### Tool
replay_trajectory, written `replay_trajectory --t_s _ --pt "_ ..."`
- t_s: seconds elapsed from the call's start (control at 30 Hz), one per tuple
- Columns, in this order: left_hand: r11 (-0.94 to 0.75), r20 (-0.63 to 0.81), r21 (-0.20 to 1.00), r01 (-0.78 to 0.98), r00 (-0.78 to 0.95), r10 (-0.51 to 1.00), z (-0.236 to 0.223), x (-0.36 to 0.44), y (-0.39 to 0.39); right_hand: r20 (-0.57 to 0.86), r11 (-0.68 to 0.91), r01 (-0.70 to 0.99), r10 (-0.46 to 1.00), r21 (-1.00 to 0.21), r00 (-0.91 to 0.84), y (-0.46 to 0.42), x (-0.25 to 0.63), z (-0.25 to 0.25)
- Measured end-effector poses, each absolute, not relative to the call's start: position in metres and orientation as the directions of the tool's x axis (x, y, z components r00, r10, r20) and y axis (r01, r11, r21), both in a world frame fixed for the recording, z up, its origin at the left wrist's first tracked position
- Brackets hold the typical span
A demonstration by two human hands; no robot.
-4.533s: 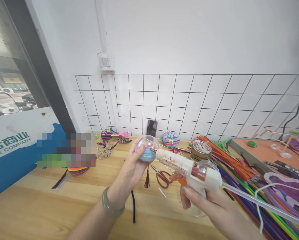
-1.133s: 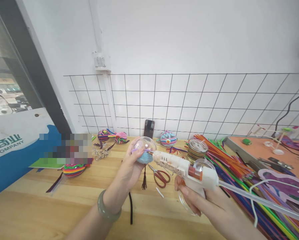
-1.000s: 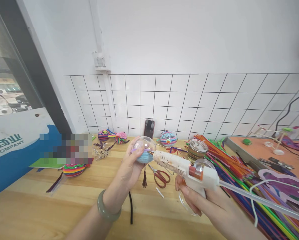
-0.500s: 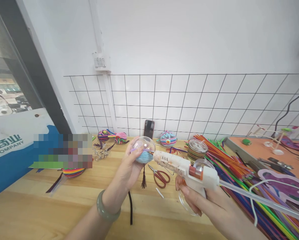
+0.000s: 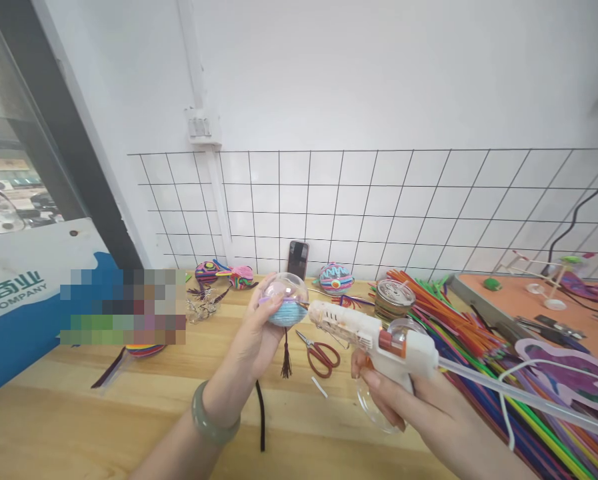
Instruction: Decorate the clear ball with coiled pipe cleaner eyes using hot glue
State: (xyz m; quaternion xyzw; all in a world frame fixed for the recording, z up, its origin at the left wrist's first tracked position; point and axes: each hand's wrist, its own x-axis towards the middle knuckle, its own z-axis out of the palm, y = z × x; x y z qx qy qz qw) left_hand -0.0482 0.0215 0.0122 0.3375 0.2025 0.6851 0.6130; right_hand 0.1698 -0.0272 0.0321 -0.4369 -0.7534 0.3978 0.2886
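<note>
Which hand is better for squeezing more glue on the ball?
Probably the right hand. It holds the glue gun, fingers near the trigger, pointed at the edge of the ball. The left hand is busy holding the ball.

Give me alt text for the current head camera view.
The left hand holds a clear ball, its lower half light blue, while the right hand points a white glue gun at it; red-handled scissors lie on the wooden table.

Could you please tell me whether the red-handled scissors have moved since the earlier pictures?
No. Judged against the upright phone behind them, the red-handled scissors show no clear shift; the whole view has drifted slightly.
</note>
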Motion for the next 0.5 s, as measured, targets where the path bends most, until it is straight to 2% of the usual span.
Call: replay_trajectory --t_s 0.13,0.27,0.4,0.5 --pt "-0.210 0.218 0.700 -0.683 -0.075 0.973 0.014 -0.052 0.024 0.121 0.296 0.425 0.912 -0.855 -0.393 -0.023 0.175 0.023" --pt "-0.306 0.219 0.732 -0.609 -0.215 0.952 0.017 -0.064 0.031 0.163 0.340 0.454 0.909 -0.824 -0.384 -0.020 0.174 0.022" --pt "-0.450 0.265 0.749 -0.486 -0.402 0.876 0.022 -0.080 0.036 0.265 0.499 0.491 0.842 -0.714 -0.470 -0.018 0.164 0.028" --pt "-0.494 0.266 0.743 -0.452 -0.477 0.837 0.026 -0.089 0.037 0.171 0.582 0.580 0.774 -0.570 -0.610 -0.011 0.155 0.016"
